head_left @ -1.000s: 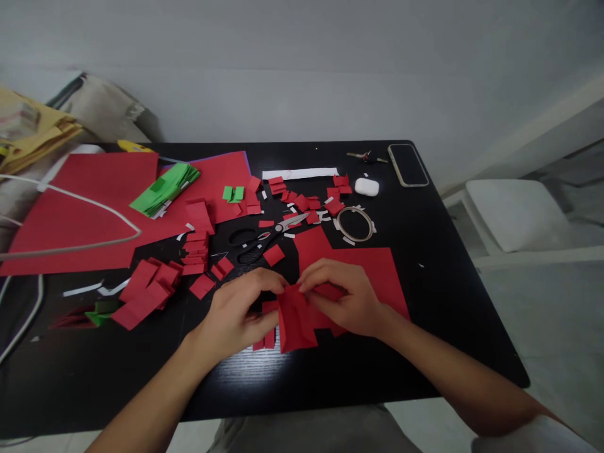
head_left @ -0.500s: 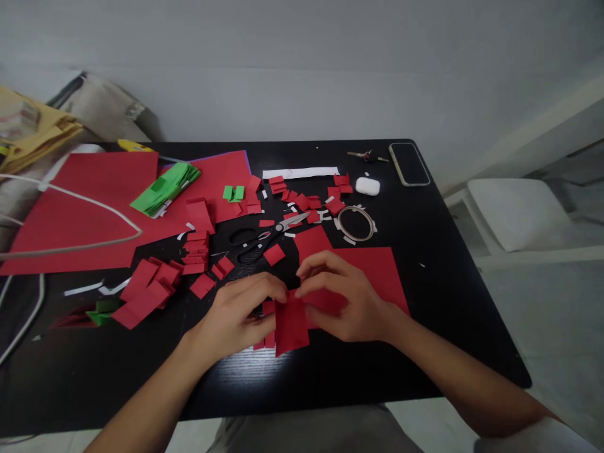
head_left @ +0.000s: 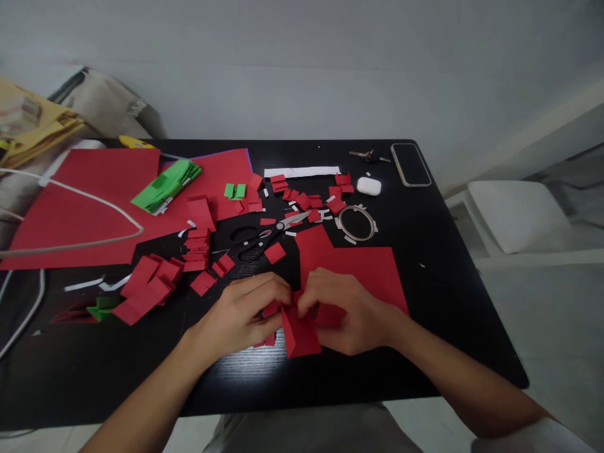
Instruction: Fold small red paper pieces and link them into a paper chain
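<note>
A folded piece of red paper (head_left: 302,335) is held between my two hands, just above the black table near its front edge. My left hand (head_left: 250,311) pinches its left side, thumb below and fingers above. On the other side my right hand (head_left: 344,308) has its fingers curled in and closed on the paper; the fingertips are partly hidden. Small red folded pieces (head_left: 270,340) lie under my left hand. A larger red sheet (head_left: 368,270) lies flat beneath and behind my right hand. Black-handled scissors (head_left: 271,233) rest beyond my hands, blades partly apart.
A tape roll (head_left: 357,223) with white strips around it lies behind the sheet. Farther back are a white case (head_left: 369,186), keys (head_left: 369,156) and a phone (head_left: 410,165). Green folded papers (head_left: 167,185) and large red sheets (head_left: 89,207) are left, crossed by a white cable (head_left: 108,202).
My right hand has come down and its fingers have closed in on the red paper. The paper has shifted slightly right and now shows a fold standing up along its left side.
</note>
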`<state>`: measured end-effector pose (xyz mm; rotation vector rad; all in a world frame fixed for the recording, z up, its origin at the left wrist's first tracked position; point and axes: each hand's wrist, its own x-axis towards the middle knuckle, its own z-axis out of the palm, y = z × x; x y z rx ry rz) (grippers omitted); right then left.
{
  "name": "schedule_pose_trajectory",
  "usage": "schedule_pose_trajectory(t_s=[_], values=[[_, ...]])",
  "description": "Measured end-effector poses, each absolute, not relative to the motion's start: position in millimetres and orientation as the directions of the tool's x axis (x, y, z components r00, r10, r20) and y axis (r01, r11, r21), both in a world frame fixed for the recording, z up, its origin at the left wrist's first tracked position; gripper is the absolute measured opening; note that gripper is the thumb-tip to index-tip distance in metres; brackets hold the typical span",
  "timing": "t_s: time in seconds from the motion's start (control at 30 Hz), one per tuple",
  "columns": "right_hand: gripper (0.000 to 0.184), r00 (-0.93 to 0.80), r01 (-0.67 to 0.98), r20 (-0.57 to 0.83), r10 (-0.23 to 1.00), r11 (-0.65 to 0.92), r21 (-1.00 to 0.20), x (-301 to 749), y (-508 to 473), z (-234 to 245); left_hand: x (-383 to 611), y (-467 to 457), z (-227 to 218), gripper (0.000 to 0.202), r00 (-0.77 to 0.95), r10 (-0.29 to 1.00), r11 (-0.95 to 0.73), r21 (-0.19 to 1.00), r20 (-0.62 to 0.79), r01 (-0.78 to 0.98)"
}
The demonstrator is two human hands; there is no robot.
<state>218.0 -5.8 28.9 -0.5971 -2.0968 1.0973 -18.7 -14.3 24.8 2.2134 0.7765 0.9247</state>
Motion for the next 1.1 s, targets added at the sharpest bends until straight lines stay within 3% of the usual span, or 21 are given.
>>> schedule_pose_trajectory(t_s=[0.93, 1.03, 1.1], values=[[0.022, -0.557, 0.059, 0.464, 0.689, 0.590, -0.805, 220.0, -3.3, 25.7, -18.3, -13.6, 26.8, 0.026, 0.491, 0.720, -0.677, 0.653, 0.491, 0.340], [0.034, -0.503, 0.081, 0.382, 0.775, 0.483, -0.872, 217.3, -3.1, 25.0, -18.7, -14.3, 27.9, 0.026, 0.466, 0.732, -0.665, 0.670, 0.497, 0.331], [0.035, -0.484, 0.031, 0.241, 0.841, 0.291, -0.956, 215.7, -2.8, 23.6, -19.0, -14.9, 28.5, 0.028, 0.451, 0.740, -0.655, 0.688, 0.499, 0.313]])
